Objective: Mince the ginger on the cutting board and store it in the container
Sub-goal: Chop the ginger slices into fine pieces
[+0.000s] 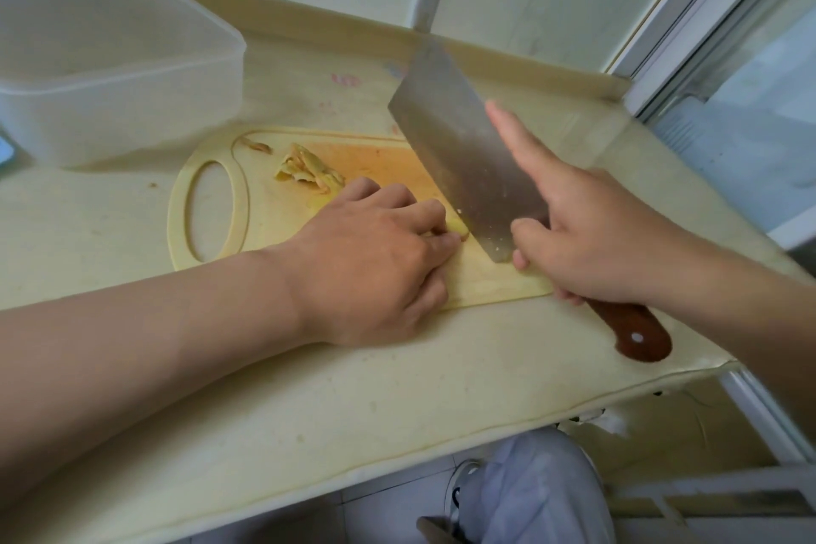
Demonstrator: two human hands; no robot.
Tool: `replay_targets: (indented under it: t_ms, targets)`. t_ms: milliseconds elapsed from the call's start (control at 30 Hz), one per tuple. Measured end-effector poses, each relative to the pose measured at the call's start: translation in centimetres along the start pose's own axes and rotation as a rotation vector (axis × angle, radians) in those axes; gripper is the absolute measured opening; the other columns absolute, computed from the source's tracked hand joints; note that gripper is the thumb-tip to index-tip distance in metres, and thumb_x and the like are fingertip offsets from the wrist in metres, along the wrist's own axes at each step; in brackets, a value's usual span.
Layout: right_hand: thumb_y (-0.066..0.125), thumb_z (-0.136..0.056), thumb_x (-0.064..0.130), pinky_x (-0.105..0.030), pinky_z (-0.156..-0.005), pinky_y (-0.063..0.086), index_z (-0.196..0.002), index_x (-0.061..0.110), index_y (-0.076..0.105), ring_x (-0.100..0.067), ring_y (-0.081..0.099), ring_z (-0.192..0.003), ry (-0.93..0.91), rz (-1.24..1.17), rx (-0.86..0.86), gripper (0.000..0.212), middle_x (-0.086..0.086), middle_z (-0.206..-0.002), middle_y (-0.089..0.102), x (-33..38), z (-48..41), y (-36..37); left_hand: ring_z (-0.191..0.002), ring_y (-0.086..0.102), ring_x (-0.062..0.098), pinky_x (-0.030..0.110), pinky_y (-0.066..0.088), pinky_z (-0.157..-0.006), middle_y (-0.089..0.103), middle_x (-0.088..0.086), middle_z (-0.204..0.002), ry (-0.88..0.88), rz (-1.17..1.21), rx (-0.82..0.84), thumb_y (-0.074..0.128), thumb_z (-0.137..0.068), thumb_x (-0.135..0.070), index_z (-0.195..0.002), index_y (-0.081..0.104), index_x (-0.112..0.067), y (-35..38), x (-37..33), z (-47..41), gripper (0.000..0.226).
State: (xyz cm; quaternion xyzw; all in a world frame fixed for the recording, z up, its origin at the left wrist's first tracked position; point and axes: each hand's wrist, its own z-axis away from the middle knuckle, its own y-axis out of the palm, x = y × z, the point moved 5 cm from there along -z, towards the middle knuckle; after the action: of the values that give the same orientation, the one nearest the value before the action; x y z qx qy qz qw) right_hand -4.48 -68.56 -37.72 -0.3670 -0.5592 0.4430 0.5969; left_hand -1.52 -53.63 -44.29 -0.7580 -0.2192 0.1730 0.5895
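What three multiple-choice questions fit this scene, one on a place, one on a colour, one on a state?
1. Where is the container?
A. Beyond the board's left end
B. On the board
C. Under the board

2. What colour is the knife handle?
A. Black
B. Reddish brown
C. White

3. What is the left hand doing?
A. Lying flat and open
B. Holding ginger on the board
C. Gripping the container

Answers:
1 A, it stands past the board's left end, off the board.
2 B, the handle shows reddish brown below the right hand.
3 B, its curled fingers pin a ginger piece beside the blade.
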Motion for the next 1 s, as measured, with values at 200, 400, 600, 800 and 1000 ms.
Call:
replay_targets:
  t_ms: [200, 400, 600, 800, 1000]
  targets:
    - [0.048, -0.089, 0.003, -0.047, -0.046, 0.061, -0.156, 0.063, -0.002, -0.024, 0.065, -0.041, -0.003, 0.057, 0.079, 0.102, -0.010, -0.079, 0.071, 1.8, -4.1, 0.0, -0.102, 0.055, 0.027, 0.047, 0.042, -0.089, 0.058, -0.002, -0.113, 0.000, -0.017, -0.004, 0.012, -0.091, -0.050, -0.133, 0.060, -0.025, 0.0, -0.1, 0.0, 0.068]
    - [0.048, -0.091, 0.003, -0.039, -0.051, 0.061, -0.155, 0.064, -0.004, -0.023, 0.066, -0.043, -0.010, -0.063, -0.074, 0.103, -0.011, -0.071, 0.073, 0.2, -1.3, 0.3, -0.110, 0.053, 0.025, 0.046, 0.040, -0.094, 0.054, -0.003, -0.122, -0.016, -0.024, 0.018, 0.007, -0.088, -0.052, -0.138, 0.054, -0.029, 0.0, 0.1, 0.0, 0.072]
    - [0.048, -0.095, 0.005, -0.042, -0.050, 0.062, -0.151, 0.070, -0.006, -0.025, 0.065, -0.044, 0.015, -0.039, 0.006, 0.101, -0.014, -0.072, 0.073, -0.3, 0.2, 0.0, -0.110, 0.051, 0.024, 0.046, 0.039, -0.095, 0.052, -0.002, -0.123, -0.026, -0.030, 0.020, 0.007, -0.088, -0.053, -0.138, 0.052, -0.031, 0.1, 0.1, -0.1, 0.071]
    - [0.048, -0.090, 0.003, -0.047, -0.045, 0.061, -0.155, 0.065, 0.000, -0.026, 0.066, -0.043, 0.006, 0.027, 0.073, 0.102, -0.010, -0.075, 0.072, 1.5, -3.6, -0.1, -0.101, 0.049, 0.028, 0.045, 0.041, -0.092, 0.048, 0.005, -0.114, -0.056, -0.026, 0.016, 0.010, -0.088, -0.055, -0.137, 0.055, -0.032, -0.1, 0.1, 0.0, 0.071]
    - [0.047, -0.093, 0.005, -0.046, -0.051, 0.061, -0.154, 0.066, -0.004, -0.028, 0.065, -0.046, -0.031, -0.063, -0.076, 0.101, -0.014, -0.073, 0.072, 0.5, -1.2, 0.4, -0.095, 0.046, 0.031, 0.044, 0.040, -0.087, 0.049, 0.009, -0.107, -0.079, -0.028, -0.041, 0.014, -0.090, -0.053, -0.131, 0.063, -0.030, -0.3, 0.2, 0.2, 0.069]
